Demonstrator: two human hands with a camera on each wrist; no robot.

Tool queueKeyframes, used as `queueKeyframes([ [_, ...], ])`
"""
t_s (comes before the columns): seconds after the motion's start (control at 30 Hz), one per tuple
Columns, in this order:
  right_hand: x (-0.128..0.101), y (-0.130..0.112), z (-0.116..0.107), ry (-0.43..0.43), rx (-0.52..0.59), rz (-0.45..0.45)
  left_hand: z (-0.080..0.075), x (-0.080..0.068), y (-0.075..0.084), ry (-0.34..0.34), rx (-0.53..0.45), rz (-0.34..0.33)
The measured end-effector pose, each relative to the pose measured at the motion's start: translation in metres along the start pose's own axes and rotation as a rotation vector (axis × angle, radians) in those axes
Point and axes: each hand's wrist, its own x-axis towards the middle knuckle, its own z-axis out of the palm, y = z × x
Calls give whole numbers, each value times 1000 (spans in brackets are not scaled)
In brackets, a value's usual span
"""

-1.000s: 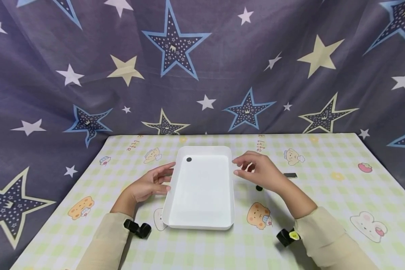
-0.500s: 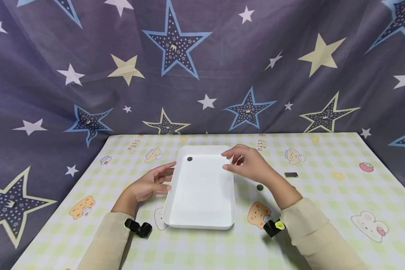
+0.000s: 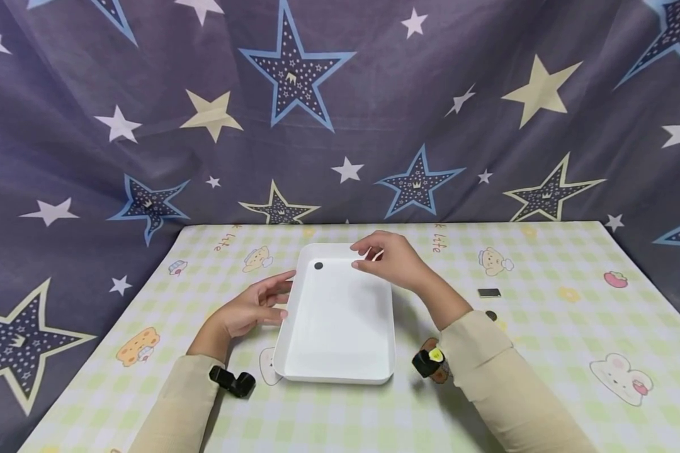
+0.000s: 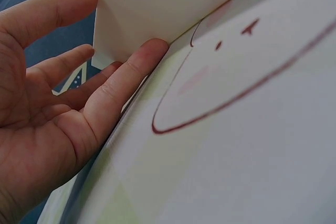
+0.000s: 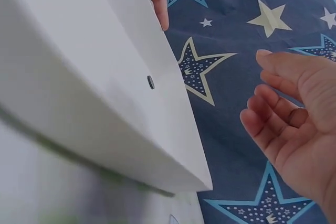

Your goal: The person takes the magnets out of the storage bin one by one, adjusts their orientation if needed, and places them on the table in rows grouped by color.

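Note:
A white rectangular tray (image 3: pixel 340 314) lies on the table with a small black disc (image 3: pixel 318 265) at its far left inside. My left hand (image 3: pixel 255 308) touches the tray's left wall with extended fingers and thumb; the left wrist view shows fingertips against the wall (image 4: pixel 142 19). My right hand (image 3: pixel 391 259) hovers over the tray's far right part, fingers loosely bent. In the right wrist view, nothing shows between the right hand's (image 5: pixel 294 114) fingers and thumb, and the disc (image 5: pixel 150 82) lies in the tray.
Right of the tray, a small dark rectangular piece (image 3: pixel 489 293) lies on the checked tablecloth (image 3: pixel 544 352). Another black disc (image 3: pixel 491 315) lies close to the right sleeve (image 3: pixel 481 352). A star-patterned curtain (image 3: pixel 362 113) hangs behind the table.
My right hand has moved left from the tray's right side to over its far part. The arm now hides one table disc and uncovers another. The left hand stays put.

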Motion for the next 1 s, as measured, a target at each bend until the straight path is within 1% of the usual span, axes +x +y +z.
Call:
queueKeyframes([
  [0.13, 10, -1, 7, 3, 47, 40, -1, 0, 0, 0, -3, 0],
  [0.47, 31, 5, 22, -12, 107, 141, -2, -1, 2, 8, 16, 7],
  [0.77, 45, 11, 33, -53, 123, 169, -4, -2, 1, 10, 13, 0],
  [1.0, 53, 21, 45, -51, 125, 197, -2, 0, -1, 0, 12, -4],
])
